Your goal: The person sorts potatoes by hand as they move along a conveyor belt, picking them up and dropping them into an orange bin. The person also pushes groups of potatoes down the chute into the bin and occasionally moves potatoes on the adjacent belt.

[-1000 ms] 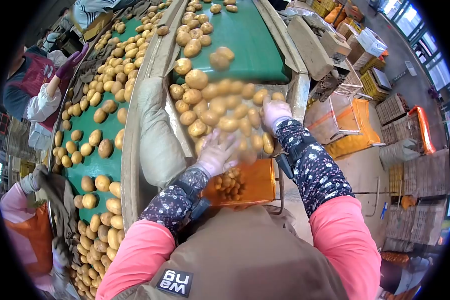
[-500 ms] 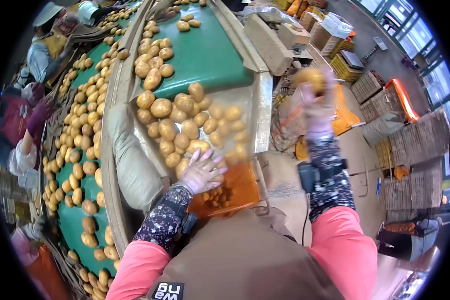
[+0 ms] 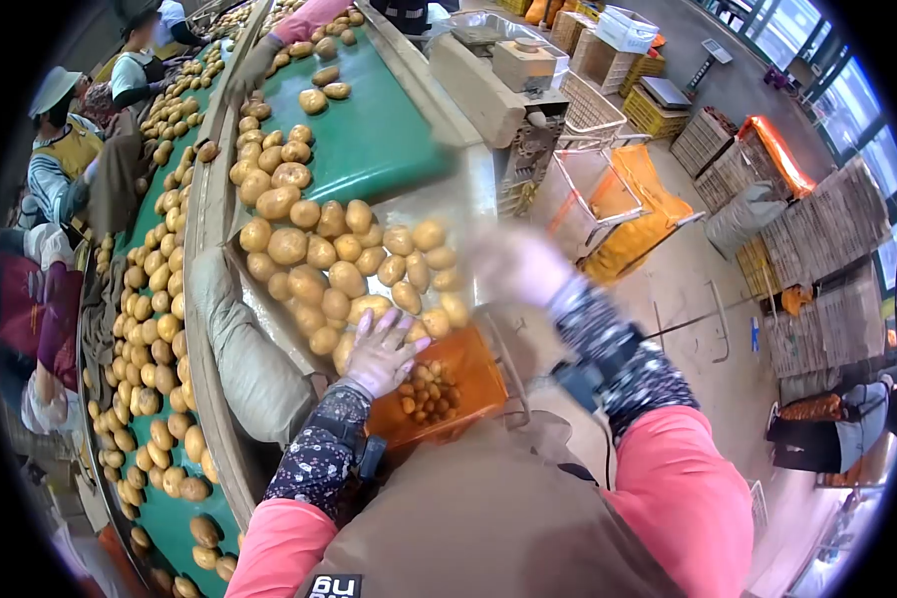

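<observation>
Head view: left hand (image 3: 381, 357), grip released, fingers spread by potatoes (image 3: 307, 287) lying in the tray (image 3: 476, 214) beyond it. Just beside that grip, an orange container (image 3: 484, 375) holds small potatoes (image 3: 431, 392); right hand (image 3: 514, 264) blurred, its grip I cannot tell

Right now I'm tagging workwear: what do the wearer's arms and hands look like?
Pink sleeves, then dark forearm covers with pale flowers. Each forearm carries a dark boxy device; a black cable by the right one. The left hand seems to wear a thin, lilac-tinged glove; the right hand is too blurred to tell.
</observation>
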`<state>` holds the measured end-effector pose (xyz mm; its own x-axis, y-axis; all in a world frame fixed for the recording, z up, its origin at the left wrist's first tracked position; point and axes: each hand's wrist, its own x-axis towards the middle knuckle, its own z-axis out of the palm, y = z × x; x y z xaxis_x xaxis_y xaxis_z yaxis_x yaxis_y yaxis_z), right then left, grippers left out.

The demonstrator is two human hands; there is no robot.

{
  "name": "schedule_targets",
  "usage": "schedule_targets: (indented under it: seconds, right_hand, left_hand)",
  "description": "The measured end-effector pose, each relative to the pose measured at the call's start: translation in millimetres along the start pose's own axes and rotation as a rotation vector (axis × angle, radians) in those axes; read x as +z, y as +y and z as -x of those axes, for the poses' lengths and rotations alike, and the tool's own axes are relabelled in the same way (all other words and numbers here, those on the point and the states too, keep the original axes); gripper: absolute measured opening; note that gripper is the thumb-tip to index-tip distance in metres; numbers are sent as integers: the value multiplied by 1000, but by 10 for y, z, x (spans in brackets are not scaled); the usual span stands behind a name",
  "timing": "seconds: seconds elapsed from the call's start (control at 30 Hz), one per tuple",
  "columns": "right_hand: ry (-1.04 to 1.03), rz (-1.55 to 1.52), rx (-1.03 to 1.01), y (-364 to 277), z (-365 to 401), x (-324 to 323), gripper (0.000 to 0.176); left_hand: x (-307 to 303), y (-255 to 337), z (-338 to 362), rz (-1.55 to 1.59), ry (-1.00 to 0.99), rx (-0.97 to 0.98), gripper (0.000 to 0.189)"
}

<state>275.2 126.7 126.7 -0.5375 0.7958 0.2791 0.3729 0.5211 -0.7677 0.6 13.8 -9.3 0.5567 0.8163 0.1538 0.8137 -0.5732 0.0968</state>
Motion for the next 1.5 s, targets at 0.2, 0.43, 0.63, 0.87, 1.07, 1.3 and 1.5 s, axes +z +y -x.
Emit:
schedule_targets:
  seconds: [0.2, 0.43, 0.63, 0.87, 1.07, 1.3, 1.5]
  right_hand:
    - [-288, 392, -107, 357, 504, 1714, 22]
    - [-148, 493, -83, 421, 446, 1906, 35]
    - [-320, 672, -96, 273, 377, 1722, 39]
    - [-68, -630, 452, 689, 247, 1797, 43]
    - [-51, -1389, 643, 318, -11, 1472, 39]
    - [-102, -1272, 730, 464, -31, 1535, 33]
    - [-143, -980, 792, 712, 34, 1541, 32]
  left_hand:
    - [57, -52, 81, 17, 2, -30, 44]
    - [64, 71, 121, 25, 50, -202, 62]
    - [-101, 130, 124, -56, 271, -567, 76]
    - [-136, 143, 56, -212, 142, -683, 66]
    - [-148, 100, 146, -171, 88, -571, 64]
    - [19, 21, 237, -178, -9, -46, 61]
    - [-191, 88, -75, -113, 144, -650, 61]
